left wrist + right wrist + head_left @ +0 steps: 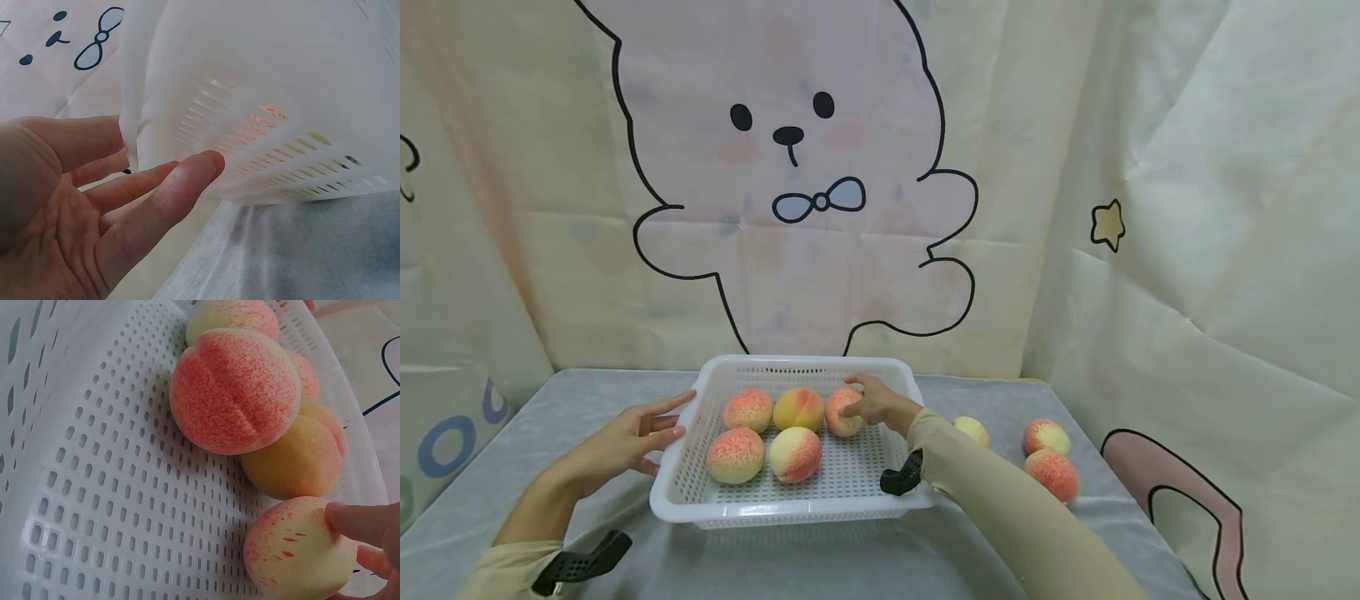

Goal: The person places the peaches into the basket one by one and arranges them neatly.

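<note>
A white perforated plastic basket (760,510) stands on the table and holds several peaches. My right hand (880,402) reaches into it from the right and grips a pale peach with red flecks (300,553), thumb pressed on its skin. That peach sits at the right end of the back row, beside a yellow peach (798,409). A red-speckled peach (748,411) is at that row's left. In front lie another speckled peach (735,456) and a half-cream, half-red one (794,455). At the basket's left rim, my left hand (617,442) touches the edge with fingers loosely extended.
Right of the basket, a pale peach (972,430) lies partly behind my right sleeve. Farther right, two red-and-cream peaches (1047,437) rest one in front of the other. Grey cloth (617,385) covers the table; a printed curtain (1000,250) hangs behind it.
</note>
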Tool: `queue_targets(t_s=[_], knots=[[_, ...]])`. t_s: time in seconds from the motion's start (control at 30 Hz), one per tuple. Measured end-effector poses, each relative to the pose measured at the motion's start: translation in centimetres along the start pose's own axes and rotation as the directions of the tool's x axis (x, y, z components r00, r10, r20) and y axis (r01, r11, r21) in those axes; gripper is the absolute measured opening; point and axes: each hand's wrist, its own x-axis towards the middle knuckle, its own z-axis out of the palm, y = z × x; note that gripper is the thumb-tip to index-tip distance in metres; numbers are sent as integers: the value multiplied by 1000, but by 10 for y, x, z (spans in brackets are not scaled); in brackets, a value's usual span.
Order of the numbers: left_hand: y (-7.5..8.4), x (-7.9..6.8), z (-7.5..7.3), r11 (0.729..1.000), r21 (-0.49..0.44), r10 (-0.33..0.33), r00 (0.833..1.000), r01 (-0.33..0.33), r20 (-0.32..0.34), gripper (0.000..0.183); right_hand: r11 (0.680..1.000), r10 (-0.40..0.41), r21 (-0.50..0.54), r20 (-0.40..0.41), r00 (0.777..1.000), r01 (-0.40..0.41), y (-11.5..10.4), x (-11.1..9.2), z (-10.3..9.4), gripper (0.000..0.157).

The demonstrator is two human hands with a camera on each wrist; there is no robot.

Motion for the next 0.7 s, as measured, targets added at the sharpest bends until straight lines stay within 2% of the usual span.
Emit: queue_targets(t_s=[0.2, 0.47, 0.7], knots=[[-1, 0, -1, 1000, -7, 2, 1000, -2, 6, 77, 1000, -24, -3, 4, 1000, 24, 2, 0, -4, 66], [0, -1, -1, 1000, -1, 0, 1000, 0, 0, 77, 997, -77, 9, 1, 997, 77, 4, 0, -3, 52], [0, 1, 0, 1000, 1, -2, 1000, 2, -4, 77, 994, -108, 26, -2, 994, 108, 6, 2, -3, 53]])
